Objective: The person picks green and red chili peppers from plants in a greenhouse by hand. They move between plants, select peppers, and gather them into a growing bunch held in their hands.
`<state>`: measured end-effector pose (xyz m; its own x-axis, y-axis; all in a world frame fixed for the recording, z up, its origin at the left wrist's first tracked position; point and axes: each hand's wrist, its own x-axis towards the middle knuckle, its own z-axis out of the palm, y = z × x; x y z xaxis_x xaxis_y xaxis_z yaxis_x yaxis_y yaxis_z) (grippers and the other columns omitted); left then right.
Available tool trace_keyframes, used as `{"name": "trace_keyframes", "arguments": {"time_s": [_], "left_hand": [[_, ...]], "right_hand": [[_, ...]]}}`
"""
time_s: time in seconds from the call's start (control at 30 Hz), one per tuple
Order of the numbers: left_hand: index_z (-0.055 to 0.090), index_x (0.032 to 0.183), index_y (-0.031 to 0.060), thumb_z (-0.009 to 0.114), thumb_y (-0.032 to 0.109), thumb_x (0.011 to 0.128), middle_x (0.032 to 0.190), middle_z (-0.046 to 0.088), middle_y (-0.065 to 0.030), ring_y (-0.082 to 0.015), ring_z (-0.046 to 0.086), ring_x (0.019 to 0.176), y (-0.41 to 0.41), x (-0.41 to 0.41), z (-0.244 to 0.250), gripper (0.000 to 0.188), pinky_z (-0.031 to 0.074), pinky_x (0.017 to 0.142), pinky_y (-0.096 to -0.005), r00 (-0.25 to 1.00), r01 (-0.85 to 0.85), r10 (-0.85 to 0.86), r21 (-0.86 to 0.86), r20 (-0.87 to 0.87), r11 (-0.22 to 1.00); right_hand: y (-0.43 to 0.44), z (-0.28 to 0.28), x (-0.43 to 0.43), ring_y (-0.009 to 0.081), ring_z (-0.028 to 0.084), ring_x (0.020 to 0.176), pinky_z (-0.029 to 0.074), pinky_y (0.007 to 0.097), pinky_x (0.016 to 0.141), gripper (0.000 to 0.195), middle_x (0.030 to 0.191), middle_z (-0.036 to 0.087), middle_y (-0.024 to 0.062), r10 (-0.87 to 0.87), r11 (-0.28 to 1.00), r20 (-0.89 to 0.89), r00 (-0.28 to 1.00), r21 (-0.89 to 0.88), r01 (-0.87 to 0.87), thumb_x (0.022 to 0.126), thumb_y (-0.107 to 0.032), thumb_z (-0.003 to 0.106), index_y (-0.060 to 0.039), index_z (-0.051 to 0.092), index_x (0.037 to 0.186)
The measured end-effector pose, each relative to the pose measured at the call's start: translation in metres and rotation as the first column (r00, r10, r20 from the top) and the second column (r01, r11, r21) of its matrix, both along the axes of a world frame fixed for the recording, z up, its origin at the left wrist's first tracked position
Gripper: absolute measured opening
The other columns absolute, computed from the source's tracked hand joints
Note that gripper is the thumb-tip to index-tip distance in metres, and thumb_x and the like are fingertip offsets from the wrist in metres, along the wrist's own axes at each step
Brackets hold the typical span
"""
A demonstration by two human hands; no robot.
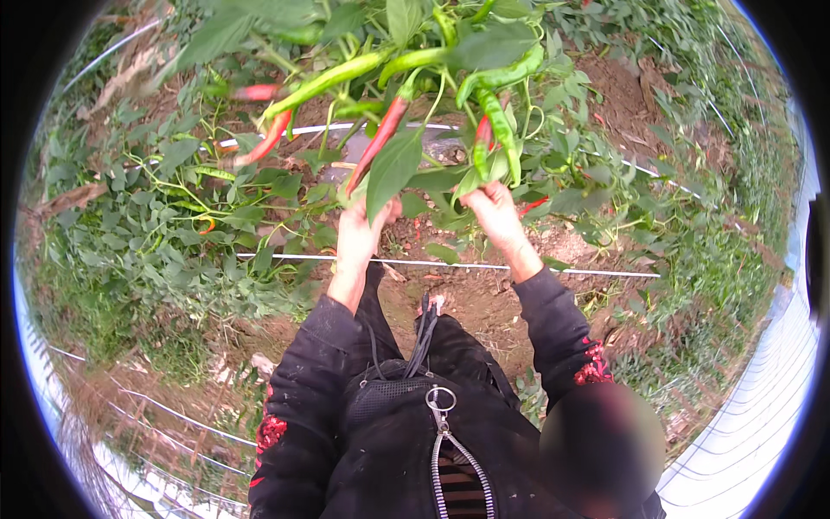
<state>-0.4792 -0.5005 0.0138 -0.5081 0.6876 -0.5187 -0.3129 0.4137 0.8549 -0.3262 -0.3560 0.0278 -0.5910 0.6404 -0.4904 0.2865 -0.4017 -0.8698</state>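
Note:
A chili pepper plant with long green and red fruits stands close in front of me. My left hand (363, 227) is at its lower leaves, below a dark red chili pepper (382, 139); a broad leaf (394, 168) partly covers the fingers, so its grip cannot be told. My right hand (489, 204) has its fingertips pinched on a light green leaf (483, 178), just under two green chili peppers (500, 130). Another red chili pepper (267, 139) hangs at the left beside a long green one (331, 76).
A white line (454, 265) runs across below my hands, with another pale band (318, 128) behind the plant. More pepper plants (188, 194) grow on both sides. Brown soil (480, 324) lies around my legs. White sheeting (746, 402) borders the lower right.

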Motion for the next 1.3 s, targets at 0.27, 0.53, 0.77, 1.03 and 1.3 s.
{"name": "trace_keyframes", "arguments": {"time_s": [0.27, 0.53, 0.77, 1.03, 1.3], "left_hand": [[0.052, 0.113, 0.0063, 0.059, 0.022, 0.085, 0.096, 0.062, -0.0093, -0.0123, 0.059, 0.073, 0.053, 0.061, 0.061, 0.033, 0.049, 0.063, -0.0246, 0.705, -0.328, 0.15, 0.131, 0.693, 0.936], [0.049, 0.11, 0.0043, 0.049, 0.022, 0.091, 0.091, 0.061, -0.0078, -0.014, 0.059, 0.075, 0.033, 0.101, 0.049, 0.026, 0.049, 0.063, -0.025, 0.918, -0.185, 0.093, 0.207, 0.386, 0.961], [0.051, 0.103, 0.0019, 0.045, 0.029, 0.093, 0.082, 0.059, -0.0092, -0.0168, 0.058, 0.069, 0.034, 0.122, 0.087, 0.03, 0.051, 0.065, -0.0317, 0.972, -0.029, -0.012, 0.173, 0.235, 0.985], [0.052, 0.106, 0.0078, 0.055, 0.023, 0.088, 0.093, 0.058, -0.007, -0.0165, 0.059, 0.078, 0.035, 0.091, 0.08, 0.024, 0.05, 0.068, -0.0307, 0.946, -0.276, 0.182, 0.367, 0.27, 0.888], [0.047, 0.124, 0.0098, 0.054, 0.032, 0.088, 0.118, 0.051, -0.0018, -0.0129, 0.051, 0.099, 0.033, 0.098, 0.108, 0.042, 0.042, 0.082, -0.0283, 0.964, -0.237, 0.213, 0.151, 0.161, 0.96]], "right_hand": [[-0.044, 0.041, 0.087, 0.0221, 0.061, 0.077, 0.047, 0.0356, 0.073, 0.028, 0.086, 0.06, 0.0105, 0.257, 0.928, 0.018, 0.966, 0.273, -0.252, 0.081, -0.027, 0.06, -0.0043, 0.06, 0.097], [0.005, 0.122, 0.126, 0.0251, 0.058, 0.074, 0.046, 0.031, 0.066, 0.018, 0.084, 0.057, 0.0124, -0.136, 0.669, 0.018, 0.991, 0.739, 0.078, 0.079, -0.014, 0.057, -0.0041, 0.063, 0.093], [-0.001, 0.104, 0.136, 0.0198, 0.058, 0.092, 0.05, 0.0309, 0.075, 0.032, 0.102, 0.059, 0.0077, -0.64, 0.763, -0.44, 0.63, -0.461, 0.453, 0.089, -0.021, 0.051, -0.0046, 0.05, 0.116], [0.026, 0.188, 0.178, 0.0103, 0.055, 0.071, 0.045, 0.0254, 0.061, 0.013, 0.082, 0.057, 0.0013, -0.237, 0.934, -0.517, 0.822, 0.11, 0.339, 0.087, -0.016, 0.053, -0.0043, 0.055, 0.092], [0.034, 0.233, 0.214, 0.004, 0.042, 0.053, 0.033, 0.022, 0.049, 0.03, 0.054, 0.046, -0.0048, -0.029, 0.868, 0.077, 0.997, 0.497, -0.013, 0.079, -0.033, 0.063, -0.0063, 0.057, 0.065]]}}
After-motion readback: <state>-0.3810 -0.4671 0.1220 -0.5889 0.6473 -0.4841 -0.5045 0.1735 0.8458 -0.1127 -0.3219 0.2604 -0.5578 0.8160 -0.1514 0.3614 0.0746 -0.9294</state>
